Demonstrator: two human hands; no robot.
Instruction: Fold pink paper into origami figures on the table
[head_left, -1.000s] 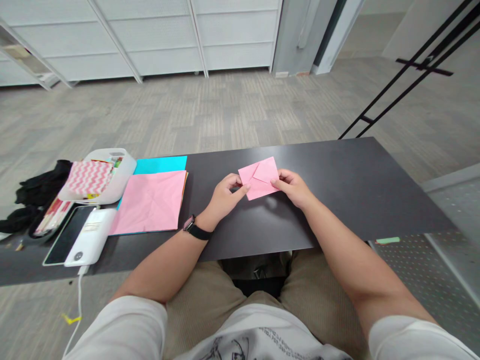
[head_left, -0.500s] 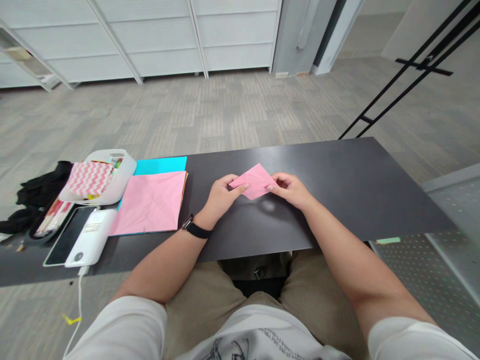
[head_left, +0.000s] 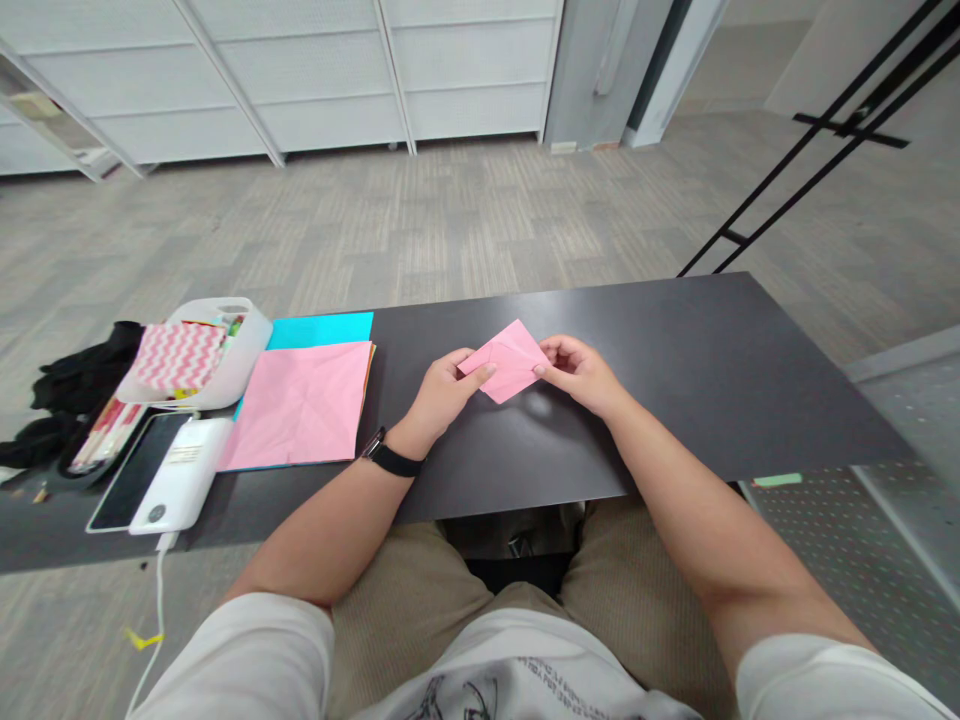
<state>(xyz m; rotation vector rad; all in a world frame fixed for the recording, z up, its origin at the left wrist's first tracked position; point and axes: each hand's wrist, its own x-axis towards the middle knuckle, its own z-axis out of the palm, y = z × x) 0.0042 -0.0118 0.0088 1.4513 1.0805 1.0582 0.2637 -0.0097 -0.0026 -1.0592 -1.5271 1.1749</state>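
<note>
Starting at the left, we see a white tray (head_left: 247, 350), a phone (head_left: 135, 470) and a power bank (head_left: 180, 475) beside a flat pink sheet (head_left: 304, 405) on the dark table (head_left: 712, 380). Mid-table, the folded pink paper (head_left: 510, 362) hangs tilted just above the surface, so we judge a corner could slip or a crease go crooked, since only fingertips bear it. Our left hand (head_left: 442, 390) pinches its left corner, thumb and forefinger nearly closed, the other fingers curled; our right hand (head_left: 581, 375) pinches the right corner likewise.

Two hands (head_left: 442, 392) (head_left: 581, 375), two pink papers (head_left: 511, 362) (head_left: 300, 405)
</note>
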